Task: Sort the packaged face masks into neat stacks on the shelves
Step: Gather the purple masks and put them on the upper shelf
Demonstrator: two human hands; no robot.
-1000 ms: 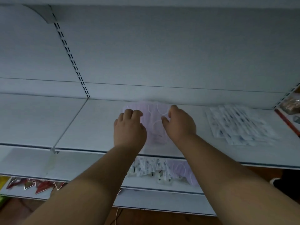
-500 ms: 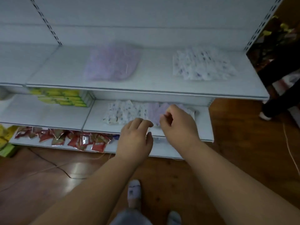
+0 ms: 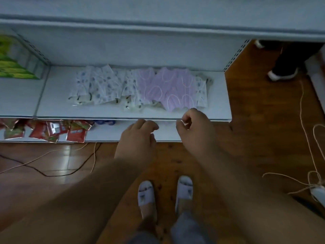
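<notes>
Two white slippers (image 3: pixel 146 198) are seen nearest, at 6 o'clock on the wooden floor (image 3: pixel 255 138). Two bare hands are raised above them, just short of the shelf edge. The left hand (image 3: pixel 136 140) is held with fingers loosely curled; nothing is gripped or touched. The right hand (image 3: pixel 196 129) is held likewise, fingers bent inward and empty, just below the purple packets. On the middle shelf (image 3: pixel 56 106), at 12 o'clock, the packaged face masks are spread in an overlapping row: white patterned packets (image 3: pixel 98 85) at the left, purple packets (image 3: pixel 168 88) at the right. An exact count cannot be told. Red sachets (image 3: pixel 52 129) lie at 9 o'clock on the lower shelf. Green boxes (image 3: pixel 12 66) stand at 10 o'clock. Thin cords (image 3: pixel 306 138) trail at 3 o'clock.
</notes>
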